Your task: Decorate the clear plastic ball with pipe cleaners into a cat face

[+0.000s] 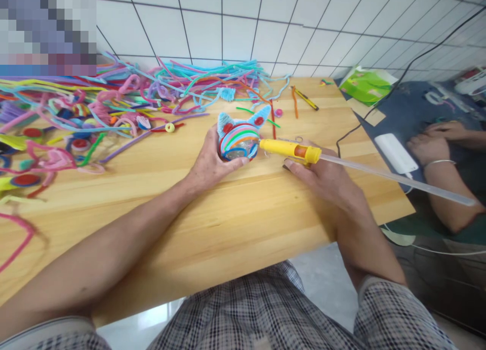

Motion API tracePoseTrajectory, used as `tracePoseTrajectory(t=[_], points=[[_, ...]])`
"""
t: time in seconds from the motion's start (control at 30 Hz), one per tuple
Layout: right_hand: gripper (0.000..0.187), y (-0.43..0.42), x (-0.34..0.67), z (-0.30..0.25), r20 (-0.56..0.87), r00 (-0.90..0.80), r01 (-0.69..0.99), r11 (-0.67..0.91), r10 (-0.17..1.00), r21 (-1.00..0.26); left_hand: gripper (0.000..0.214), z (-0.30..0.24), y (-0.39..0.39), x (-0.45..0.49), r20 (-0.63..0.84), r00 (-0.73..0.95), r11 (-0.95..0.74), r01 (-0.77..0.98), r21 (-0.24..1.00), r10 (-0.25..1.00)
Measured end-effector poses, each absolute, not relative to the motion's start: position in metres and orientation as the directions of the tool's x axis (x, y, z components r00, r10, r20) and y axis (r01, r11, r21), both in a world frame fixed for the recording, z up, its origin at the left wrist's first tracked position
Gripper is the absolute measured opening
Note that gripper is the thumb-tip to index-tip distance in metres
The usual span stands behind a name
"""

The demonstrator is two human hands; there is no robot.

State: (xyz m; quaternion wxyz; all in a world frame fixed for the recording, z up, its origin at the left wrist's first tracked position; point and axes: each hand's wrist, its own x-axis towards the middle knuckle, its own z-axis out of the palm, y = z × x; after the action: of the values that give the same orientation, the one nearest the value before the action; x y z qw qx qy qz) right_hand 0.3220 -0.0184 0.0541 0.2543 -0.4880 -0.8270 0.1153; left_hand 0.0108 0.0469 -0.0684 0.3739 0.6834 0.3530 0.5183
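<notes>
My left hand (212, 160) is wrapped round a small round craft piece (240, 136) wound in striped pipe cleaners, with two blue ears and red centres. It rests on the wooden table (212, 223). My right hand (322, 175) grips a yellow glue gun (290, 149). Its nozzle touches the right side of the craft piece. A long clear glue stick (395, 178) juts out of the gun's back toward the right.
A big heap of coloured pipe cleaners (114, 102) and coiled discs covers the table's left and back. A yellow pen (307, 99) lies near the back edge. Another person's hands (436, 140) rest at the right by a white device (395, 152). A black cable (413, 61) crosses there.
</notes>
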Motion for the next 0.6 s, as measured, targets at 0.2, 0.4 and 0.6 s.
tracePoseTrajectory(t=[0.2,0.4,0.6], points=[[0.007,-0.018,0.318,0.058,0.287,-0.403,0.722,0.495,0.869,-0.484,0.112,-0.069,0.048,0.010,0.450,0.225,-0.480,0.103,0.871,0.864],[0.011,-0.020,0.313,0.057,0.304,-0.405,0.689,0.507,0.862,-0.518,0.112,-0.070,0.048,0.011,0.451,0.214,-0.481,0.120,0.868,0.867],[0.014,-0.027,0.310,0.058,0.297,-0.421,0.708,0.515,0.857,-0.484,0.116,-0.068,0.048,0.011,0.469,0.203,-0.499,0.138,0.855,0.860]])
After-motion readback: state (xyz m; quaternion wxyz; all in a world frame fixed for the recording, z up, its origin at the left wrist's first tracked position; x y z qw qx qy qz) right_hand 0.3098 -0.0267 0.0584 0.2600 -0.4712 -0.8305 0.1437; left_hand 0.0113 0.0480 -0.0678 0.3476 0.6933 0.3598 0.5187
